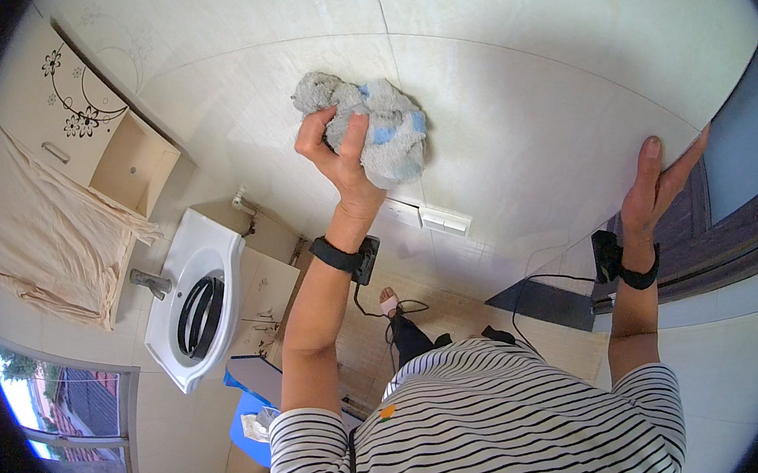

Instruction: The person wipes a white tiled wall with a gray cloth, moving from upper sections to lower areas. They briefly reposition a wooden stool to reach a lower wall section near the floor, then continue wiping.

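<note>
My left hand grips a bunched grey towelling cloth with blue patches and presses it against the pale wall tiles. A tile joint runs down behind the cloth, and part of the palm is hidden by it. Below this hand, white switch plates are set in the wall. On the right, my right hand rests on the outer edge of the tiled wall, thumb on its face and fingers around the corner. Nothing is held in it. Each wrist carries a black strap with a small device and a cable.
Left of me stands a white washbasin with a black object inside and a tap. A beige cloth drapes over a wall cabinet. A dark door is at right. Cables trail near my foot.
</note>
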`<state>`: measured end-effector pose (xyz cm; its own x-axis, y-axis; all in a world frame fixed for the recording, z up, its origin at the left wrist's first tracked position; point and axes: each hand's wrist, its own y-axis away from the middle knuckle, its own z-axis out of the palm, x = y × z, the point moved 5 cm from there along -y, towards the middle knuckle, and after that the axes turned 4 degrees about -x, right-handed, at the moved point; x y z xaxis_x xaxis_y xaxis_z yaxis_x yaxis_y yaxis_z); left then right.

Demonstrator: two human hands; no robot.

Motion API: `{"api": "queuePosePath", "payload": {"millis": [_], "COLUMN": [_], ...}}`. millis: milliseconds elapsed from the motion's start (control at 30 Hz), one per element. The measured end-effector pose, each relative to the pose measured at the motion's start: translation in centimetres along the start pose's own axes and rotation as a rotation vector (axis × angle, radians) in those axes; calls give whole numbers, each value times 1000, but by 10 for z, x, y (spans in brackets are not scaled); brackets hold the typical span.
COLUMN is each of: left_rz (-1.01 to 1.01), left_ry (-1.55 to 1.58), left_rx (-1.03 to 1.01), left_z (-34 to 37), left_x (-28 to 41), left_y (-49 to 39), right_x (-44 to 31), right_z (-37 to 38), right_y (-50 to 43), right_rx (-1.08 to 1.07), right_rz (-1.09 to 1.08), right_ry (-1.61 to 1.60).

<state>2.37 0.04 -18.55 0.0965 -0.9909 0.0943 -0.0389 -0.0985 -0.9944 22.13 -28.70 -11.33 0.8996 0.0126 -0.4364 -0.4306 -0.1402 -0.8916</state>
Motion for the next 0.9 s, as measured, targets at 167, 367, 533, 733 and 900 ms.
{"api": "queuePosePath", "payload": {"millis": [167,367,533,733,900], "left_rz": [-11,-12,-26,-28,-11], "left_ry": [0,7,3,-9,-37], "left_rx": [-19,-23,-56,-119,-224], "left_z": [-1,-2,-2,-6,-11], "left_x": [0,1,0,3,2], "left_y": [12,23,32,43,55], "right_x": [-1,0,0,-1,-2], "right_z": [1,0,-1,0,1], "right_y": [0,-1,-1,-2,-3], "right_rx": [-3,-1,7,-10,-24], "right_rz": [-7,-13,-15,-28,-6], "right_ry": [-6,8,33,21,-4]}}
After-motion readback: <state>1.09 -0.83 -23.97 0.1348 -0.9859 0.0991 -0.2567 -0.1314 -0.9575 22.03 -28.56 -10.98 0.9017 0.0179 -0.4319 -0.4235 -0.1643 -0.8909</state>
